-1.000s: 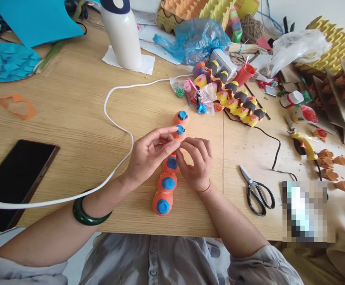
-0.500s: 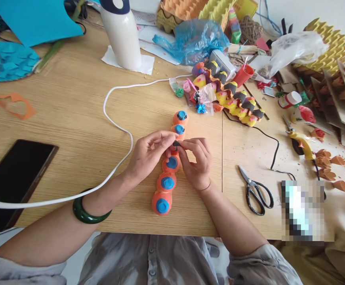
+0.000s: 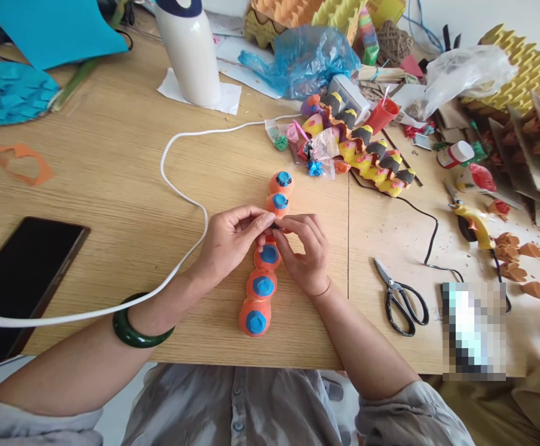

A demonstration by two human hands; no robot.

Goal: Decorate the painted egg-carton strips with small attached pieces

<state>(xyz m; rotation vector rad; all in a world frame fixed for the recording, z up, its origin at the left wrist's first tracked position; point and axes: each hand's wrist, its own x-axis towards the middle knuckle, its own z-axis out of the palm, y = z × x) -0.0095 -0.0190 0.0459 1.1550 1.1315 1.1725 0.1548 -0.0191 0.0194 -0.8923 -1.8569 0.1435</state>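
Observation:
An orange strip of rounded bumps [image 3: 258,286] with blue discs on top lies lengthwise on the wooden table in front of me. Over its middle, my left hand [image 3: 237,238] and my right hand [image 3: 307,251] meet at the fingertips. Between them they pinch a small dark piece [image 3: 275,225], partly hidden by the fingers. Dark bits show on the blue discs of the two farthest bumps. My hands cover part of the strip's middle.
Black-handled scissors [image 3: 402,300] lie right of my right arm. A phone [image 3: 25,279] is at the left, and a white cable [image 3: 186,204] curves across the table. A white bottle [image 3: 193,59] stands behind. Painted egg-carton pieces [image 3: 367,162] lie at the back right.
My fingertips have drawn slightly closer together around the dark piece, which is more covered now. The right hand has shifted a little to the left.

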